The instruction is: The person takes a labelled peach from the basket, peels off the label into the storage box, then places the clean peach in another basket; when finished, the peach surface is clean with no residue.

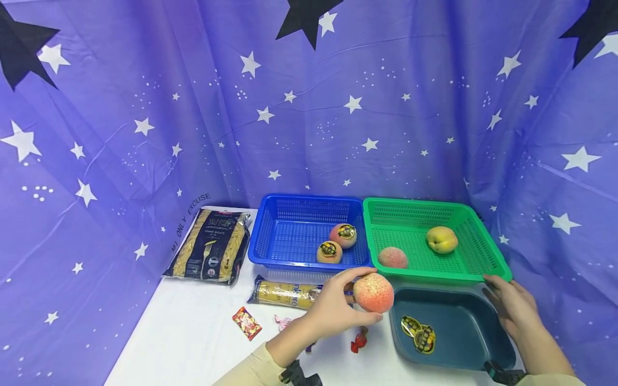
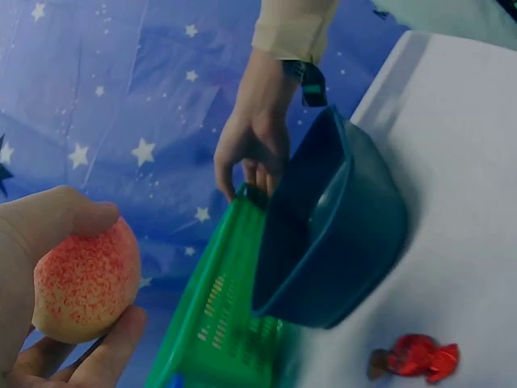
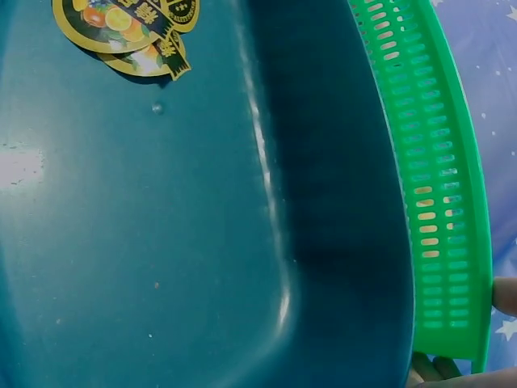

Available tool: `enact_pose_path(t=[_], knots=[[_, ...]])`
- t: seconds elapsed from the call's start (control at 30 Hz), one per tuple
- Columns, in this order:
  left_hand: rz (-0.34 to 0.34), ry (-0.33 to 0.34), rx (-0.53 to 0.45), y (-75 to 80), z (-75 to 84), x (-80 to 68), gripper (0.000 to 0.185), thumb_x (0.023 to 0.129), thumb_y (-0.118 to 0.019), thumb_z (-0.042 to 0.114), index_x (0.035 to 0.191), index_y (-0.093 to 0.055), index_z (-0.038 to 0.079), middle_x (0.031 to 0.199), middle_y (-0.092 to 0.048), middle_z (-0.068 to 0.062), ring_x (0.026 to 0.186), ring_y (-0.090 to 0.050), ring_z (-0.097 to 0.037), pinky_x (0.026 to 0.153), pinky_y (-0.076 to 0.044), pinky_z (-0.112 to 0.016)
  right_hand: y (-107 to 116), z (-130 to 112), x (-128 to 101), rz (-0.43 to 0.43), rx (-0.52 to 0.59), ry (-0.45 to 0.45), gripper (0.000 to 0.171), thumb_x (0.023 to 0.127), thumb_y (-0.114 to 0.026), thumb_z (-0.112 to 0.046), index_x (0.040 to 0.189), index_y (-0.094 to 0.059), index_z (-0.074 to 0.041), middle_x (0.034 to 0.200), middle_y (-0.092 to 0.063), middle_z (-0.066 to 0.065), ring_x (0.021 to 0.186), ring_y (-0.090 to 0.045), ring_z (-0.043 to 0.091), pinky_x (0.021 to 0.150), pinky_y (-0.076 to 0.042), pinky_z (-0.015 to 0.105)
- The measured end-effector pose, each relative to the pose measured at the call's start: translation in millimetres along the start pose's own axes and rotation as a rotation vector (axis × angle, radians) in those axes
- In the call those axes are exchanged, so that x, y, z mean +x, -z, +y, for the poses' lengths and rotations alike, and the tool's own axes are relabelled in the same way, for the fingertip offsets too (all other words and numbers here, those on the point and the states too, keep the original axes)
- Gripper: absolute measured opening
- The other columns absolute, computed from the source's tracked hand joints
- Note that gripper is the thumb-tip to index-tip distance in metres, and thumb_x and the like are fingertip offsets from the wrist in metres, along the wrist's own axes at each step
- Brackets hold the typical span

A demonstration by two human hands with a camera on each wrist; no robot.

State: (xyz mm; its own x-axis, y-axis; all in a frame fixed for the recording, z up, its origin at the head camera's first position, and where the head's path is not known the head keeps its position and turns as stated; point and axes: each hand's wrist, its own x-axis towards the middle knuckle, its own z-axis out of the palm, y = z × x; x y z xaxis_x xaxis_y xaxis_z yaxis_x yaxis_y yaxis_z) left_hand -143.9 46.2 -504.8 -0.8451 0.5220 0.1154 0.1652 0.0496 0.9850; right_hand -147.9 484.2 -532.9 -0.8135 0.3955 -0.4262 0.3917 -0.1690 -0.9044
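My left hand (image 1: pixel 333 303) grips a peach (image 1: pixel 374 293) between thumb and fingers, above the table at the near edge of the green basket (image 1: pixel 434 277). In the left wrist view the peach (image 2: pixel 89 279) shows red speckles over a pale base. My right hand (image 1: pixel 516 308) pinches the near right corner of the green basket, thumb at the rim and the other fingers partly hidden. Inside that basket lie a pink peach (image 1: pixel 393 258) and a yellow peach (image 1: pixel 441 239). A dark teal basin (image 1: pixel 454 327) stands in front of it, with black-and-gold stickers (image 1: pixel 419 334) inside.
To the left, a blue basket (image 1: pixel 304 264) holds two stickered peaches (image 1: pixel 343 236). A pasta bag (image 1: pixel 210 245) lies far left, and a spaghetti pack (image 1: pixel 285 294) passes behind my left hand. Wrapped sweets, including a red candy (image 1: pixel 359 340), lie on the white table (image 1: pixel 193 327).
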Motion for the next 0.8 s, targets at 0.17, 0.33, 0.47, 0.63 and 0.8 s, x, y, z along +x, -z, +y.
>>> enact_pose_path(t=[0.17,0.33,0.47,0.63,0.8], knots=[[0.006,-0.033,0.003,-11.4,6.3,29.6,0.083,0.081,-0.1,0.014,0.153,-0.062,0.033,0.146,-0.066,0.011,0.113,-0.069,-0.001,0.094,-0.065,-0.022,1.6,1.8,-1.8,-0.027,0.082,0.028,0.06,0.109,-0.073,-0.029,0.161,-0.043,-0.036,0.103,-0.065,-0.041,0.117,-0.063,-0.022,0.139,-0.021,0.037],[0.055,-0.056,0.072,-15.7,6.2,60.8,0.083,0.081,-0.1,0.016,0.153,-0.06,0.033,0.147,-0.066,0.009,0.112,-0.067,0.0,0.089,-0.063,-0.02,1.3,4.0,-3.4,-0.018,0.082,0.049,0.029,0.108,-0.074,-0.029,0.131,-0.059,-0.038,0.103,-0.068,-0.038,0.094,-0.065,-0.019,0.134,-0.031,0.028],[0.084,-0.068,0.152,-19.5,5.9,86.6,0.082,0.083,-0.099,0.018,0.153,-0.06,0.032,0.149,-0.065,0.006,0.113,-0.067,0.0,0.089,-0.062,-0.018,0.4,4.5,-4.2,0.008,0.06,0.04,0.035,0.109,-0.073,-0.031,0.138,-0.055,-0.036,0.102,-0.067,-0.038,0.098,-0.063,-0.019,0.134,-0.032,0.029],[0.098,-0.077,0.245,-22.4,10.8,113.1,0.082,0.084,-0.099,0.023,0.155,-0.058,0.028,0.151,-0.065,0.004,0.124,-0.068,-0.004,0.095,-0.06,-0.019,-0.5,3.8,-5.5,0.014,0.053,0.05,0.036,0.109,-0.073,-0.031,0.139,-0.054,-0.034,0.101,-0.066,-0.038,0.093,-0.063,-0.019,0.135,-0.031,0.031],[0.118,-0.037,0.291,-24.0,16.8,133.0,0.082,0.083,-0.1,0.026,0.154,-0.059,0.028,0.148,-0.068,0.006,0.122,-0.07,-0.007,0.094,-0.061,-0.022,-1.6,5.1,-6.9,0.021,0.055,0.044,0.044,0.107,-0.076,-0.035,0.145,-0.053,-0.035,0.101,-0.066,-0.039,0.091,-0.063,-0.02,0.138,-0.025,0.039]])
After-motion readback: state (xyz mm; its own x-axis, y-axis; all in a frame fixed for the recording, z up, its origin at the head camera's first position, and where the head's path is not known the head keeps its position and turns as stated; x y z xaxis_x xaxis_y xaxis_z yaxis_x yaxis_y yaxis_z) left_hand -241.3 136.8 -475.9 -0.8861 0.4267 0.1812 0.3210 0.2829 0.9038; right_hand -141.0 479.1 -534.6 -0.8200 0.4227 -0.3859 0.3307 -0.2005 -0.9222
